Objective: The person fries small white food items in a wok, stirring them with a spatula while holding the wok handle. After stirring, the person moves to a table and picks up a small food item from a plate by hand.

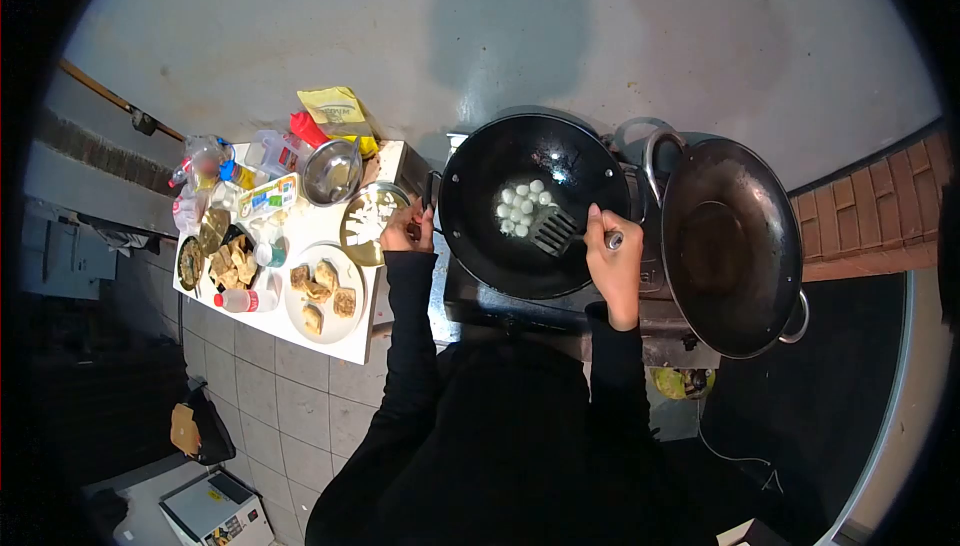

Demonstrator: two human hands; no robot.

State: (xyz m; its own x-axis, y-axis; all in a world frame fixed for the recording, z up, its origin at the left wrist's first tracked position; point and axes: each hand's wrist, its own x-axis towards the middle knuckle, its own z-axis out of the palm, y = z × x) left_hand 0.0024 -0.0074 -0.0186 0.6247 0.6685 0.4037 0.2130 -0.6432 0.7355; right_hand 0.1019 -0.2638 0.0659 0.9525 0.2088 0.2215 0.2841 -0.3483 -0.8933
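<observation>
A black wok (490, 261) sits on the stove in the middle, with several small round white pieces (518, 208) gathered in its base. My right hand (614, 264) is closed round the handle of a slotted spatula (553, 231), whose head lies in the wok just right of the white pieces. At the wok's left side my left hand (407, 230) has its fingers closed on the wok's handle (429, 191). Beside that hand is a metal bowl (362, 254) holding white chunks.
Right of the wok stands a second, brownish wok (730, 246). On the left, a white table (345, 348) carries a plate (345, 331) of browned pieces, a steel bowl (332, 172), a red-capped bottle (245, 301) and a yellow bag (337, 111). A wall rises behind the stove.
</observation>
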